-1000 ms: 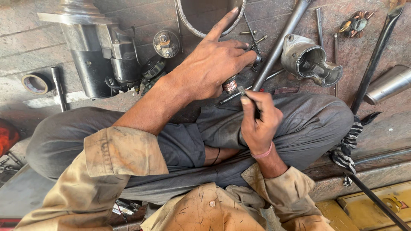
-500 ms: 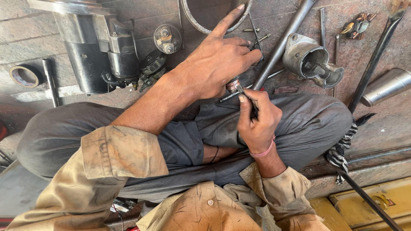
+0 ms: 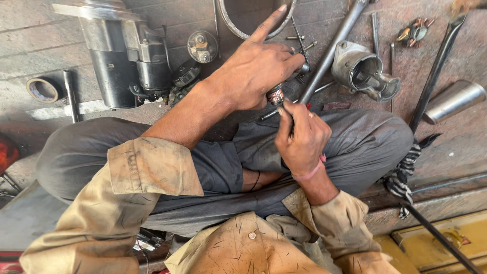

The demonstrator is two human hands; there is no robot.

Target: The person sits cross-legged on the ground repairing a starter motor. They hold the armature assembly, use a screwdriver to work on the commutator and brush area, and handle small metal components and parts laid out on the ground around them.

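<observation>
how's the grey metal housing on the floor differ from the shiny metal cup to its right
The grey metal housing is dull, lumpy and grimy, its mouth facing the camera with a shaft inside; the shiny metal cup is smooth, plain and polished, lying on its side. The housing lies nearer the left hand. Both rest untouched on the floor.

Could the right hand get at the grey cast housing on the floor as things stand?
Probably yes, but not at once. The grey cast housing lies uncovered just beyond the right knee, with only a long metal rod beside it. The right hand is gripping a thin tool against the small part in the left hand.
</observation>
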